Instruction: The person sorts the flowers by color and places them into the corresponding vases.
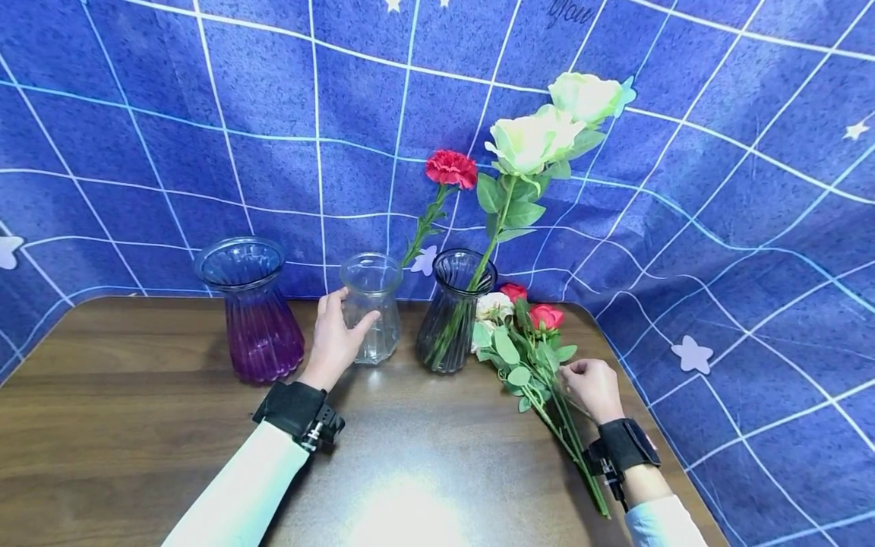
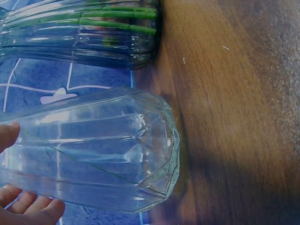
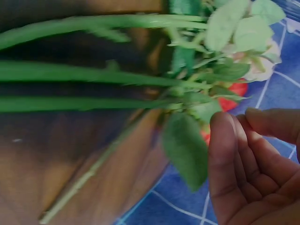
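The person's left hand point(image 1: 335, 338) is at the upper part of a clear glass vase point(image 1: 377, 330), thumb on one side and fingers on the other, parted about as wide as the glass and gripping it. That vase stands upright at the far side of the wooden desk point(image 1: 137, 425), between a blue-and-purple ribbed vase point(image 1: 261, 330) to its left and a dark grey vase point(image 1: 454, 327) to its right. A red carnation point(image 1: 451, 169) leans up and right, its stem slanting down to the clear vase's rim. The grey vase holds tall white roses point(image 1: 533, 143), their green stems showing through the glass. Over on the right, a leafy bunch of flowers point(image 1: 507, 346) lies on the desk, with red blooms point(image 1: 547, 317) and pale blooms point(image 1: 494, 306) just beside the grey vase and the stems running toward the near edge. The right hand point(image 1: 593, 389) is at this bunch, its fingers curled in with the tips close together beside a leaf; the right wrist view is blurred, and I cannot tell whether they have hold of anything. Behind everything hangs a blue cloth point(image 1: 273, 114) with pale grid lines and stars.
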